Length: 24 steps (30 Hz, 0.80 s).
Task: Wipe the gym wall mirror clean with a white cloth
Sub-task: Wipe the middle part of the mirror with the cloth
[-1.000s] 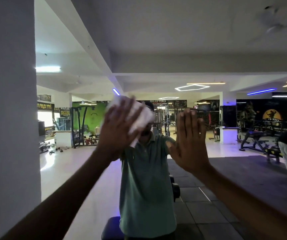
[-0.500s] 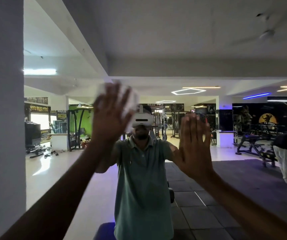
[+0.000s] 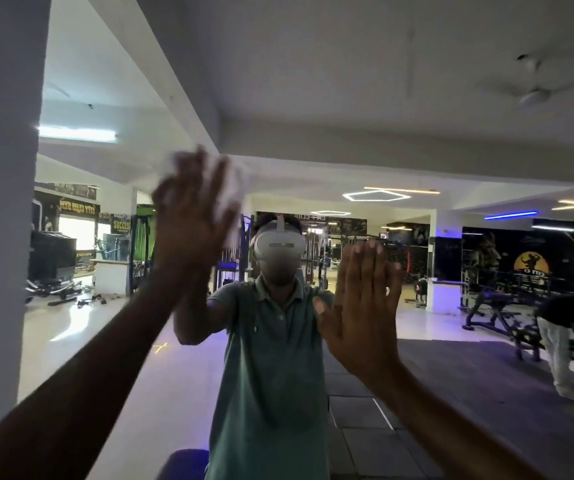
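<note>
white cloth up-left of the headset is mostly hidden behind the left hand, and both are smeared with motion blur. below the headset, the left forearm and right forearm get cut off at the bottom edge. far right of the headset, a bent-over person is too dark to make out.

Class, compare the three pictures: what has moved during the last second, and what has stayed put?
The left hand, pressing the white cloth with spread fingers, slid up and leftward across the mirror. The right hand stayed flat against it, fingers straight.
</note>
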Available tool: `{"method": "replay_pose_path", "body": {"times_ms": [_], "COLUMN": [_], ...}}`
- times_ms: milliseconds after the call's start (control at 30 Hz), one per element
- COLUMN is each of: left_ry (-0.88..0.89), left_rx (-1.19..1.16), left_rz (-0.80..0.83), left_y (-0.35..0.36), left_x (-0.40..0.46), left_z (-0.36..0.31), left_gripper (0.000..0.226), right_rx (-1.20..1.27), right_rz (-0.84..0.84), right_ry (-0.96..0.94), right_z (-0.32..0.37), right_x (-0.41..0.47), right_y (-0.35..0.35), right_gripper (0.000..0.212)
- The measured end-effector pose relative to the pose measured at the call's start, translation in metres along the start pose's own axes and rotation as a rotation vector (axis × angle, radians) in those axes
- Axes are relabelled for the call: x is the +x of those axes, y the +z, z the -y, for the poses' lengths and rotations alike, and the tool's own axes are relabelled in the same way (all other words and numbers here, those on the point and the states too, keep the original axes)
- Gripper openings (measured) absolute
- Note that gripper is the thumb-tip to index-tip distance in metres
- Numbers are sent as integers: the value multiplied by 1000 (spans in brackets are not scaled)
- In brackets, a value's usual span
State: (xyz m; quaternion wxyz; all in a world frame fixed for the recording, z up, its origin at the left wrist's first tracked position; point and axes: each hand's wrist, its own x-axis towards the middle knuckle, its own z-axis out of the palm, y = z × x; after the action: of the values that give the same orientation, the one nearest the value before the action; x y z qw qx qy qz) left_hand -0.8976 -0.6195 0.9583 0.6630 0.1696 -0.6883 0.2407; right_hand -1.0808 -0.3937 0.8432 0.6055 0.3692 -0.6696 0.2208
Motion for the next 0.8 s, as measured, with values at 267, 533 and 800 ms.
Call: {"method": "replay_pose_path", "body": {"times_ms": [267, 533, 800], "left_ry": [-142, -156, 22], "left_rx": [-6, -3, -17], "left_rz": [36, -15, 18], "left_y": [9, -1, 24], "left_x": [-3, 20, 22], "left_z": [-119, -42, -204], "left_gripper": [67, 66, 63], "right_rx": [14, 81, 117], "right_rz": [-43, -64, -62], "right_ry": [27, 18, 52], "right_z": [-36, -52, -53], "right_x": [34, -3, -8], "right_y": [-2, 3, 5], "right_gripper": [89, 91, 88]}}
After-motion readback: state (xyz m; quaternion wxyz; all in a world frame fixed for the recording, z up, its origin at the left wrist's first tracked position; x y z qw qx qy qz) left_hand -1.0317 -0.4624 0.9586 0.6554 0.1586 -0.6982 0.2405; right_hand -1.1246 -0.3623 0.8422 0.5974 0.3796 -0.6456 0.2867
